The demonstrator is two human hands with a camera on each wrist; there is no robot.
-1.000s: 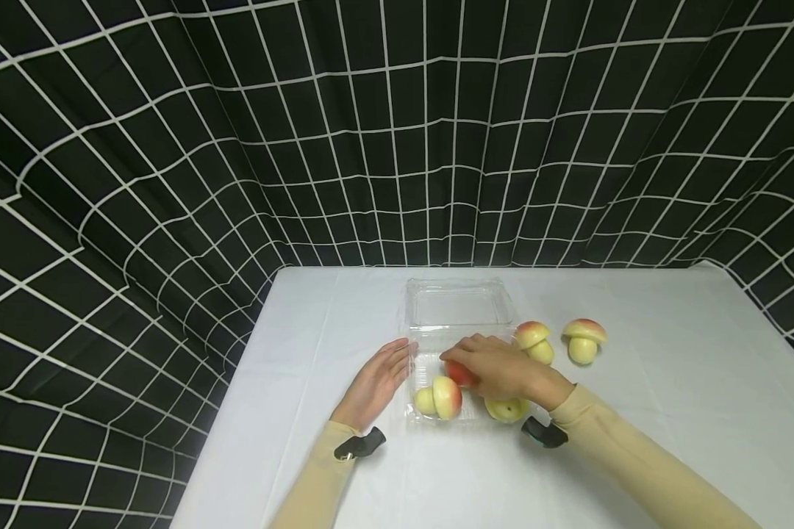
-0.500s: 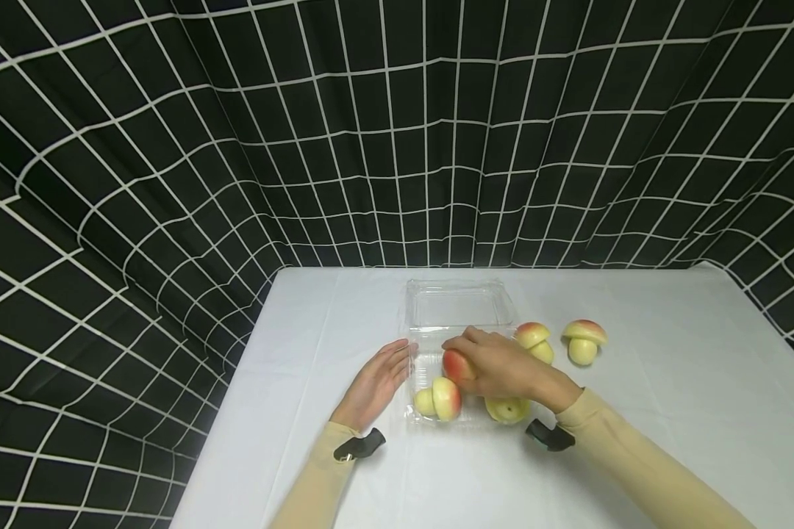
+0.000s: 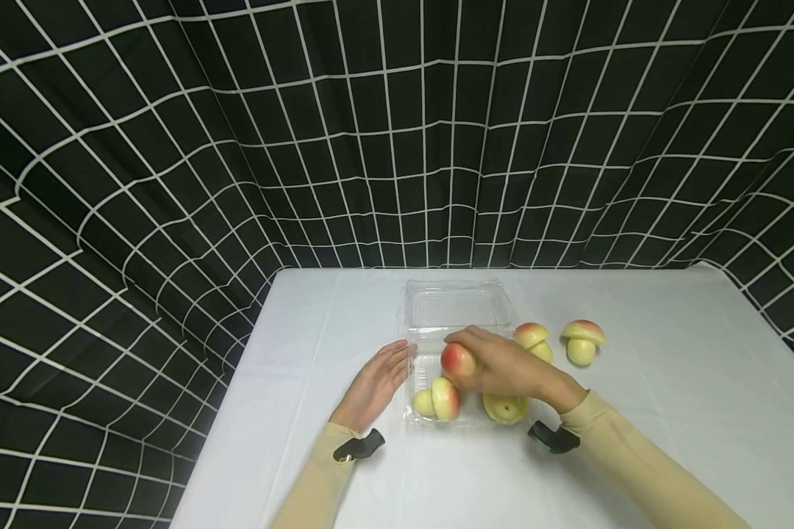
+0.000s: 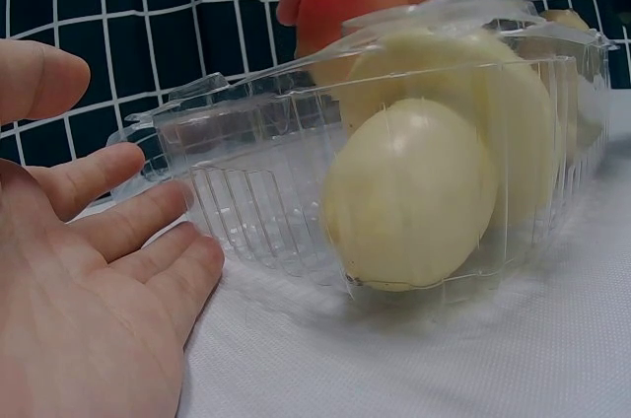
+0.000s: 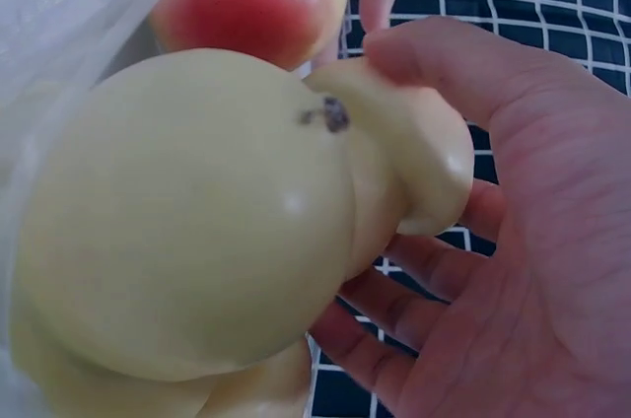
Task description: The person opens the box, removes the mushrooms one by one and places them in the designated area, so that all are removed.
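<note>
While the right hand [image 3: 506, 369] curls around its cap, a red-topped mushroom [image 3: 457, 361] is held over the tray [image 3: 427, 363], right of centre in the lower half of the head view. The right wrist view shows the thumb against the cap's pale edge, the other fingers bent round from the far side. Good handling here likely calls for a steady, gentle grip, the cap kept off the thin tray wall and its neighbours, and fingers loosened only once the weight is supported.

The left hand [image 3: 377, 378] is open, palm turned toward the tray's left wall; whether its fingertips touch cannot be told. Lying flat against that wall, it could brace the tray should it slide.

Inside the tray, a second mushroom [image 3: 445, 399] lies on its side at lower left, and a third [image 3: 505, 408] shows a yellow underside at lower right. All look smooth and faintly waxy, with domed caps and bulbous stems. The tray is clear, ribbed, probably flexible plastic; its lid [image 3: 459, 303] lies open above it in the frame.

Farther right, two more mushrooms [image 3: 583, 342] sit near the tray. Under everything is white cloth [image 3: 476, 485]; behind hangs a black, white-gridded curtain [image 3: 437, 147].
</note>
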